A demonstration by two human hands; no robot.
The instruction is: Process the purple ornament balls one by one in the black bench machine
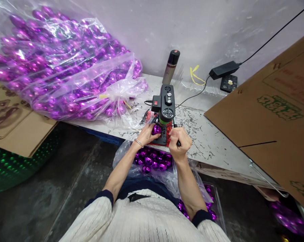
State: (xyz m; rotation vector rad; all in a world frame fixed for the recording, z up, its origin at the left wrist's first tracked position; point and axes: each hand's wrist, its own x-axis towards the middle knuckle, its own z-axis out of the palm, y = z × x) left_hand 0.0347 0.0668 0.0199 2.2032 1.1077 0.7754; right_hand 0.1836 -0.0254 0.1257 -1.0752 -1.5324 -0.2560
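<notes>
A small black bench machine with a red switch stands on a red base at the table's front edge. My left hand is closed around a shiny purple egg-shaped ornament and holds it under the machine's head. My right hand is in a fist around the machine's black lever handle, just right of the ornament. In my lap lies an open plastic bag of several purple ornaments.
A big clear bag of purple ornaments fills the table's left. A spray can stands behind the machine; a power adapter and cable lie back right. Cardboard sheets lean at right. Dark shavings cover the tabletop.
</notes>
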